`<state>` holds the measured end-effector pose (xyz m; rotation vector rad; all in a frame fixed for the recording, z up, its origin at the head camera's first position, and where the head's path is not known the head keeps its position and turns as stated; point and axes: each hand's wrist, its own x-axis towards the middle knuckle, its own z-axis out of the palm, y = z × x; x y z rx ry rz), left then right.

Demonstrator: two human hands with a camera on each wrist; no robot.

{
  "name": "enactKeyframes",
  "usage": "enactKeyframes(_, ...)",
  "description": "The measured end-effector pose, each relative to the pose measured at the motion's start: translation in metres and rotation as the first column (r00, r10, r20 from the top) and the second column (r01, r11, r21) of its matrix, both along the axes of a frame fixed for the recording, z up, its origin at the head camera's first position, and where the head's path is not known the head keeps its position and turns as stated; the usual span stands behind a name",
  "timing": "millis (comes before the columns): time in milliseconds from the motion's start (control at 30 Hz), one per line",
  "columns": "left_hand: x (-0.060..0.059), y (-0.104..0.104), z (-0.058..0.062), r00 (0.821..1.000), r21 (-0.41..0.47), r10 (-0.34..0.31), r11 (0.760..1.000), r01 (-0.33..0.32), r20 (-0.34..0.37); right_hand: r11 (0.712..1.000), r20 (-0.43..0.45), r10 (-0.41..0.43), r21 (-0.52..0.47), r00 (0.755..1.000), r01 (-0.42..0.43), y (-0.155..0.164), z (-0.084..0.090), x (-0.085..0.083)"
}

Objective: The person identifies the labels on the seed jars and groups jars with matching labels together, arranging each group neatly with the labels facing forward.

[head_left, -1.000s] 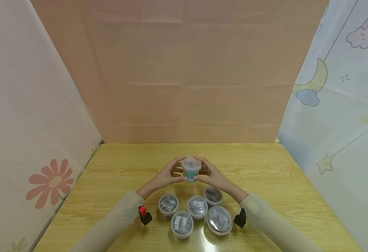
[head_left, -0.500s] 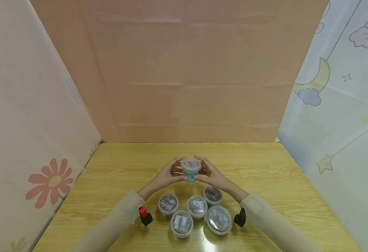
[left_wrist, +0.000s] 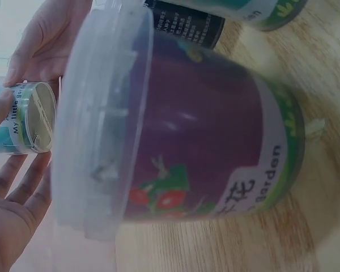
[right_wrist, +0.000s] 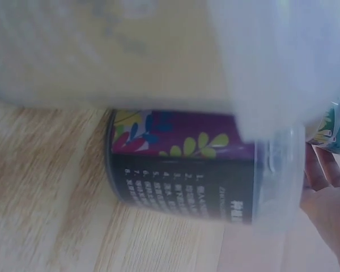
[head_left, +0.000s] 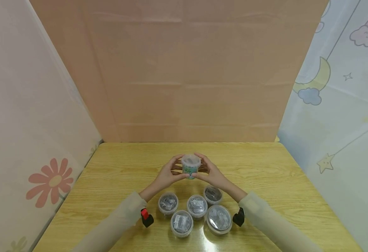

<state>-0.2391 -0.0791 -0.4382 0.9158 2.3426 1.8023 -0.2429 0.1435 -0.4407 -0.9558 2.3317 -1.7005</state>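
Five lidded tubs crowd the near strip of the counter (head_left: 114, 168) between the two forearms: three in a back row (head_left: 168, 202) (head_left: 198, 205) (head_left: 213, 194) and two in front (head_left: 182, 223) (head_left: 219, 218), standing almost rim to rim, so no hand passes between them. Both hands (head_left: 166, 175) (head_left: 210, 174) hold a small tub (head_left: 190, 165) just beyond that cluster. Beyond the hands the counter runs bare to the cardboard back wall (head_left: 184, 87). Bare wood also lies to either side, bounded by the flowered curtain (head_left: 29, 140) and the cloud-printed curtain (head_left: 338, 122).
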Motion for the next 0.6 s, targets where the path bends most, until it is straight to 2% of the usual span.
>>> enactKeyframes(100,-0.001,-0.001,-0.001,1.0,-0.009,-0.021,1.0,0.021,0.009,1.0,-0.017,0.006,-0.008,1.0,-0.007,0.003,-0.01,-0.007)
enactKeyframes(233,-0.003,-0.003,-0.001,0.996,0.003,-0.084,0.996,0.084,0.026,0.999,-0.023,0.025,-0.023,0.999,-0.026,0.009,-0.019,-0.014)
enactKeyframes(433,-0.007,-0.005,-0.001,0.981,0.028,-0.193,0.981,0.192,0.033,0.996,0.05,0.07,-0.052,0.996,-0.068,0.014,-0.021,-0.015)
enactKeyframes(600,-0.009,-0.006,-0.001,0.977,0.039,-0.203,0.979,0.201,0.06,0.994,0.079,0.093,-0.059,0.992,-0.089,0.015,-0.02,-0.014)
